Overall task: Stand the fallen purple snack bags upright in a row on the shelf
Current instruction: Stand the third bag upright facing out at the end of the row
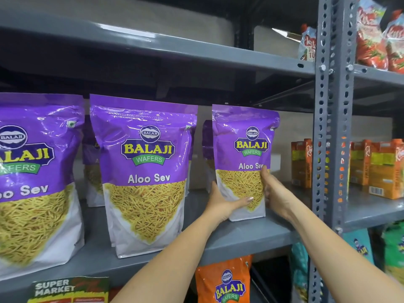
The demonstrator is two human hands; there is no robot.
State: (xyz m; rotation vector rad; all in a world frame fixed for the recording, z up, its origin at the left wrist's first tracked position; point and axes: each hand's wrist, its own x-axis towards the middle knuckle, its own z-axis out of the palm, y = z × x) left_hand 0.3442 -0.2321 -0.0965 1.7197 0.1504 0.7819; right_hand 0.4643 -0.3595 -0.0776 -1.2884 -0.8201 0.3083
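Three purple Balaji Aloo Sev bags stand upright along the front of the grey shelf (pixel 240 237): a left bag (pixel 32 171), a middle bag (pixel 146 171) and a right bag (pixel 242 149). More purple bags (pixel 93 162) stand partly hidden behind them. My left hand (pixel 220 204) grips the right bag's lower left side, thumb across its front. My right hand (pixel 273 193) presses against its right side. The right bag stands upright on the shelf between both hands.
A perforated grey upright post (pixel 328 127) bounds the shelf on the right. Orange cartons (pixel 301 162) stand beyond the right bag and on the neighbouring shelf. An orange Balaji bag (pixel 225 283) hangs below, red snack bags (pixel 371 36) sit above right.
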